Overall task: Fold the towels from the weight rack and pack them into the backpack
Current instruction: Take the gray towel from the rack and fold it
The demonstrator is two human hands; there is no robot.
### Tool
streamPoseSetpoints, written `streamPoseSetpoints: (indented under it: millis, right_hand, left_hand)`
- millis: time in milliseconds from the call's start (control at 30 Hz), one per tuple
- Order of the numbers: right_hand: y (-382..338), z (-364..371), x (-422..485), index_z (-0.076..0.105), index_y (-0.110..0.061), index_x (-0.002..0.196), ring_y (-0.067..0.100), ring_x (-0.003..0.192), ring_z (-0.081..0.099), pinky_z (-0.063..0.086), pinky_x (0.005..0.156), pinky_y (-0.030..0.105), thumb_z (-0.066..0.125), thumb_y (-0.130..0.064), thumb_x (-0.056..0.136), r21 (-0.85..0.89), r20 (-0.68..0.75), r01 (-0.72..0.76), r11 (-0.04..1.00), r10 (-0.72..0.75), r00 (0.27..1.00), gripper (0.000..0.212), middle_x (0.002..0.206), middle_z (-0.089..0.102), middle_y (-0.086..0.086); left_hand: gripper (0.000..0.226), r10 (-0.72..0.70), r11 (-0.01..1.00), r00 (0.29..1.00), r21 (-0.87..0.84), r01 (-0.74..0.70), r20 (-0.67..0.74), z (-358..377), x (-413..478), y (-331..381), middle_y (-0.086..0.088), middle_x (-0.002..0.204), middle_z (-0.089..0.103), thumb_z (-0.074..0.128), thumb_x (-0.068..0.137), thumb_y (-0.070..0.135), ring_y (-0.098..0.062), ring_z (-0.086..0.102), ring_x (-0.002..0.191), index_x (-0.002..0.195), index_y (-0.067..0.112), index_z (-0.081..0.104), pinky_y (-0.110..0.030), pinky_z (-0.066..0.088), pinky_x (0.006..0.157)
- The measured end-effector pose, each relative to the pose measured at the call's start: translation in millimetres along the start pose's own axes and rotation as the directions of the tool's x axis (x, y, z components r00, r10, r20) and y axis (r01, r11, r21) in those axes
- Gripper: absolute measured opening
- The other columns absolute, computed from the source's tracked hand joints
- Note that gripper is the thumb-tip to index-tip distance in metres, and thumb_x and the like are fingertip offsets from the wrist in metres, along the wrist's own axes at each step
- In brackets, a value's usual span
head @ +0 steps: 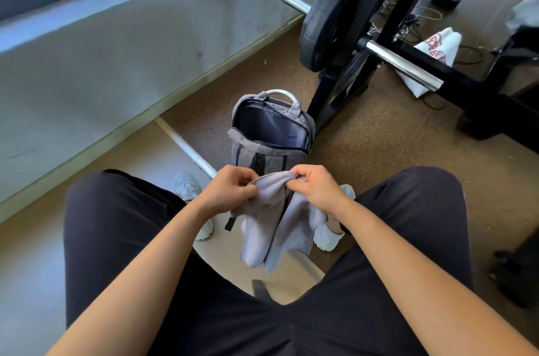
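A light grey towel (274, 227) hangs between my knees, bunched along its top edge. My left hand (230, 189) pinches that edge on the left and my right hand (315, 189) grips it on the right, the two hands close together. Just beyond them a grey backpack (271, 151) stands upright on the floor, its main compartment unzipped and showing a dark lining. A white towel with red print (437, 49) hangs over the black weight rack (388, 20) at the upper right, partly hidden behind a chrome bar.
A black weight plate (326, 26) sits on a chrome bar (399, 62) of the rack, right of the backpack. A white pipe (186, 145) runs across the floor by the grey wall on the left. My white shoes (186, 186) rest beside the backpack. Cables lie behind the rack.
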State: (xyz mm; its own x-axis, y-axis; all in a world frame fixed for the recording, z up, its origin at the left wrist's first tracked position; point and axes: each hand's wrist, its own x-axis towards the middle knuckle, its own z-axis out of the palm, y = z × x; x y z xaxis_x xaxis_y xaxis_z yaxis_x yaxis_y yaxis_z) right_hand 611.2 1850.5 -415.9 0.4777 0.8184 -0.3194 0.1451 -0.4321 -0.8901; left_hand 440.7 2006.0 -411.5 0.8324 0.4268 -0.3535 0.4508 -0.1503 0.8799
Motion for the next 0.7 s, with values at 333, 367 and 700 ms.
streamPoseSetpoints:
  millis: [333,367,700]
  right_hand:
    - [-0.7,-12.5,1.0,0.068,-0.017,0.113,0.017,0.095,0.064,0.055,0.079,0.029,0.059,-0.009,0.099,0.379,-0.190,-0.260,0.888,0.349,0.918,0.018,0.106,0.067,0.006]
    - [-2.0,-12.3,0.7,0.066,-0.019,0.118,0.018,0.099,0.064,0.056,0.081,0.031,0.060,-0.008,0.099,0.450,-0.157,-0.247,0.858,0.348,0.924,0.023,0.112,0.067,0.007]
    - [-31.7,-10.9,-4.6,0.064,-0.001,0.122,0.028,0.100,0.068,0.056,0.091,0.038,0.041,0.012,0.096,0.756,0.127,-0.191,0.626,0.146,0.981,0.037,0.104,0.070,0.017]
  left_hand:
    - [0.017,0.042,0.992,0.992,-0.115,-0.056,-0.123,-5.8,7.4,-10.0,-0.016,0.082,0.074,0.074,0.094,0.029,-0.017,0.066,0.073,0.089,0.014,0.079,-0.044,0.059,0.073]
    - [0.018,0.036,0.982,0.990,-0.181,-0.061,-0.138,-2.1,7.2,-8.0,-0.020,0.081,0.071,0.073,0.095,0.029,-0.020,0.064,0.073,0.091,0.012,0.078,-0.043,0.058,0.072]
    - [0.016,0.117,0.903,0.985,-0.399,-0.159,-0.129,8.8,2.9,24.8,-0.016,0.106,0.075,0.067,0.098,0.022,-0.023,0.070,0.099,0.108,0.016,0.078,-0.046,0.054,0.096]
